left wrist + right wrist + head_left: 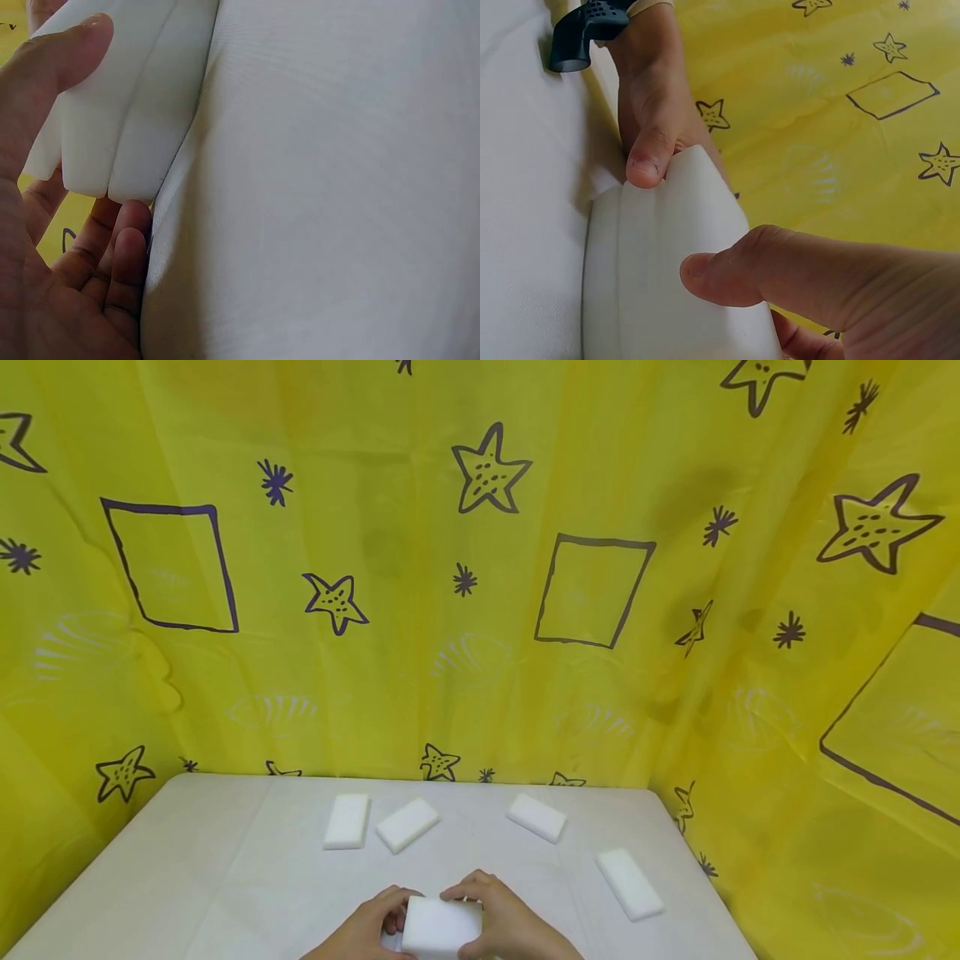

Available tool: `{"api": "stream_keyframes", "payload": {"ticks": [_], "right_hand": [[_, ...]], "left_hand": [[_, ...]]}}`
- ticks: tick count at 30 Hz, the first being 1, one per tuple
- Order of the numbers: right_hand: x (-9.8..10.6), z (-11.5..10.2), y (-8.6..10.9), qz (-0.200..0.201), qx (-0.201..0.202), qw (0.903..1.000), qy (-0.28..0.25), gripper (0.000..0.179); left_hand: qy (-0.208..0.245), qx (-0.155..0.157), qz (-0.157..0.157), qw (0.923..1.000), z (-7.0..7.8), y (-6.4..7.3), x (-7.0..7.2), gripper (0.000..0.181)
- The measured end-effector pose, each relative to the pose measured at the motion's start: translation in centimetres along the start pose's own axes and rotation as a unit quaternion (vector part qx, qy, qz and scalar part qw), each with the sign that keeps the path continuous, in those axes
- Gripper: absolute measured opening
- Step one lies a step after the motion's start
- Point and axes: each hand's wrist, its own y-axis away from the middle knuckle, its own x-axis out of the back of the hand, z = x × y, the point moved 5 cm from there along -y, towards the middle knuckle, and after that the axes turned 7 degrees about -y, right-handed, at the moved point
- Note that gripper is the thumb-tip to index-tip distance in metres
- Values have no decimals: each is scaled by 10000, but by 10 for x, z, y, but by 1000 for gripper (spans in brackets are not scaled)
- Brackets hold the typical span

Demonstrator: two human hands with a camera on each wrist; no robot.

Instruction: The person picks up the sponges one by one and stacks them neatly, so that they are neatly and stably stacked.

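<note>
A stack of white sponge blocks (442, 927) stands at the near edge of the table, layered flat one on another. My left hand (367, 927) holds the stack's left end, its thumb (82, 49) on the near face and its other fingers curled by the end. My right hand (513, 922) grips the right end, with the thumb (720, 277) pressed on the near face and fingers behind. In the left wrist view the top sponge block (45, 142) sits slightly out of line with the lower ones (142, 142). The right hand's far fingers are partly hidden in the right wrist view.
Behind the stack, two white sponge blocks lie on the white-covered table (187, 877) at left, one upright in view (347, 821) and one slanted (407, 825). Two more lie at right, one farther back (536, 817), one nearer (630, 883). A yellow patterned curtain (405, 693) encloses the table.
</note>
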Motion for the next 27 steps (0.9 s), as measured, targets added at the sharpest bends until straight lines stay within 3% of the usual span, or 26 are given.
{"api": "stream_keyframes", "payload": {"ticks": [14,27], "right_hand": [[-1,1,0,-21,-35,10000,30,59],[-1,0,0,-83,-173,9998,84,57]], "left_hand": [[-31,-96,62,9999,3,0,0,54],[-32,295,-6,9996,0,0,1,56]]}}
